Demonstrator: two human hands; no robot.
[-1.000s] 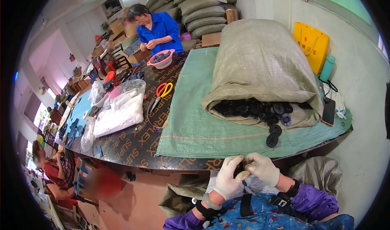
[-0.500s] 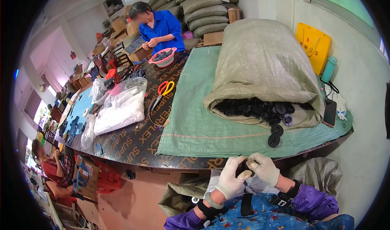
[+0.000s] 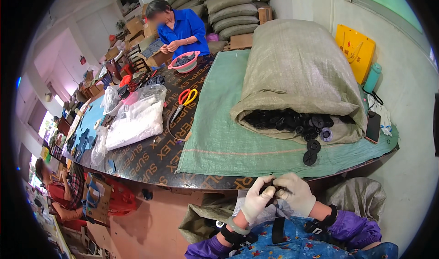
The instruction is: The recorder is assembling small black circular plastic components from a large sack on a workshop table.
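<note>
White gloves cover both my hands, which meet just off the table's near edge. My left hand (image 3: 257, 200) and my right hand (image 3: 296, 196) are closed round a small black plastic piece (image 3: 275, 191), mostly hidden by the fingers. Beyond them, a large woven sack (image 3: 297, 67) lies on its side with its mouth toward me. Black plastic discs (image 3: 279, 119) fill the mouth. Two loose ones, a disc (image 3: 313, 145) and another disc (image 3: 310, 158), have spilled onto the green woven sheet (image 3: 219, 126).
Scissors (image 3: 184, 104) and a bagged white stack (image 3: 137, 126) lie left on the dark table. Across it, a person in blue (image 3: 185, 30) works by a pink basin (image 3: 185, 66). A phone (image 3: 372, 127), green bottle (image 3: 372, 78) and yellow bag (image 3: 353, 53) stand right. An open sack (image 3: 201, 222) sits below.
My right fingers have shifted and curled further over the black piece, while my left thumb has turned upward. The view has moved slightly; the sack and discs lie as before.
</note>
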